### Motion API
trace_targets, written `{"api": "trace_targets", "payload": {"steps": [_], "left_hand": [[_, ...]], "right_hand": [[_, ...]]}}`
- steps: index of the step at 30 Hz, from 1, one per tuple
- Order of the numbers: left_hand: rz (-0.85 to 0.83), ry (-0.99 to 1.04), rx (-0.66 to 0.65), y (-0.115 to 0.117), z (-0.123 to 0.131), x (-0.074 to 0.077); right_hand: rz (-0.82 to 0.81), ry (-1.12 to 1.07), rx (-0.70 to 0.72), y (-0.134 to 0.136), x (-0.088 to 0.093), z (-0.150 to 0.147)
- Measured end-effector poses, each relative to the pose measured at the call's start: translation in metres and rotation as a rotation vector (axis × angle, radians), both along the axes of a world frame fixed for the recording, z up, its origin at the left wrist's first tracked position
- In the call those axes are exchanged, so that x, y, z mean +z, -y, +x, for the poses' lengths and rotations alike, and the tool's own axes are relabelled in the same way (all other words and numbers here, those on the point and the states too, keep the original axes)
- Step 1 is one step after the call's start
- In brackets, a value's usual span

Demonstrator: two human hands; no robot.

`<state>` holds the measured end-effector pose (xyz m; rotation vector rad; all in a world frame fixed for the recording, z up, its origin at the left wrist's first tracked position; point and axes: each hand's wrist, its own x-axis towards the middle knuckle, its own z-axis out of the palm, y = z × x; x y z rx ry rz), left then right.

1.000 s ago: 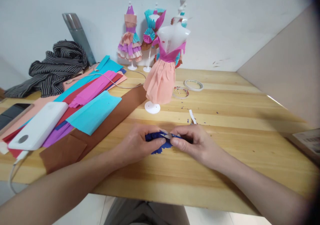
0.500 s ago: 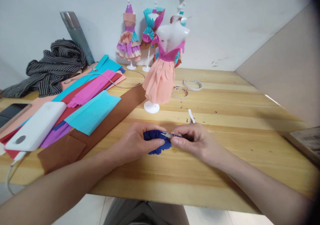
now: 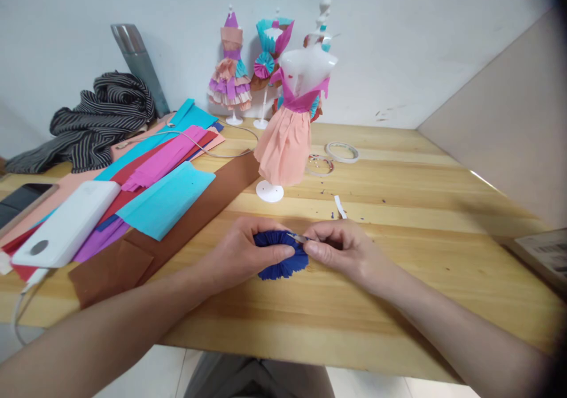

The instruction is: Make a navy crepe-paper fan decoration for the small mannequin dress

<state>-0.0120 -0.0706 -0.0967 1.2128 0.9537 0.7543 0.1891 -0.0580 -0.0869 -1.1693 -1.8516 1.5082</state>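
A dark blue pleated crepe-paper rosette (image 3: 283,265) with a ragged edge hangs just above the table. My left hand (image 3: 250,247) is closed on it, thumb on the front and fingers behind. Close to its upper right edge, my right hand (image 3: 336,245) pinches a small pale pointed strip (image 3: 297,238), whose material I cannot make out; the strip lies against the blue paper. The curled fingers hide the rest of it. Beyond the hands stands a white mannequin (image 3: 305,64) in a magenta paper top and a peach paper skirt (image 3: 283,147).
Coloured crepe-paper sheets (image 3: 168,200), a white power bank (image 3: 66,224), a phone (image 3: 26,203) and a striped scarf (image 3: 101,114) lie left. Two tape rolls (image 3: 342,144), a white strip (image 3: 340,206) and blue scraps lie right of the mannequin. Two smaller dressed mannequins (image 3: 230,67) stand behind.
The blue rosette has turned to show more of its pleated face below my left thumb. Both hands keep their hold in nearly the same place. The whole view has shifted slightly.
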Motion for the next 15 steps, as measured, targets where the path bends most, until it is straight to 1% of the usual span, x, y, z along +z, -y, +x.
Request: {"api": "trace_targets", "payload": {"steps": [5,9,15], "left_hand": [[0.033,-0.054,0.024,0.0022,0.0035,0.0038],[0.056,-0.079,0.043,0.0025,0.0045,0.0017],[0.055,-0.062,0.034,0.0028,0.0026,0.0008]], "right_hand": [[0.045,0.026,0.012,0.0014,0.0023,-0.0019],[0.057,0.032,0.013,0.0020,0.0021,-0.0020],[0.019,0.020,0.028,0.0029,-0.0018,0.0010]]}}
